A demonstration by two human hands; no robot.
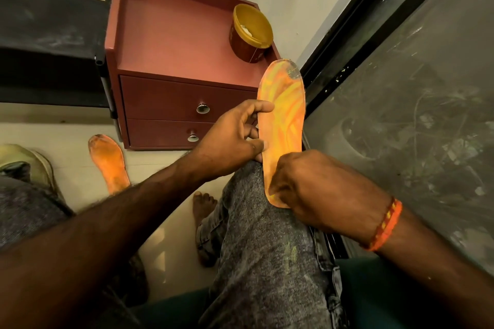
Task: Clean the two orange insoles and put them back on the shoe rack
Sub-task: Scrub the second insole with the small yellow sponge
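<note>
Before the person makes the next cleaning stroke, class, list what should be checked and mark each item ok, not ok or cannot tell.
1. Left hand steadies the held insole at its edge: ok.
2. Right hand grips its near end: ok.
3. Held insole resting on the knee: ok.
4. Dark patch at its far tip cleaned: not ok.
5. Cloth in the right hand: cannot tell.
6. Second insole back on the rack: not ok, on the floor.

Insole (pixel 283 120) at frame center: matt foam w/ scuffed toe; cabinet (pixel 171 43) upper center: smooth laminate, shiny metal knobs (pixel 203 108); jeans (pixel 264 248): rough denim.
</note>
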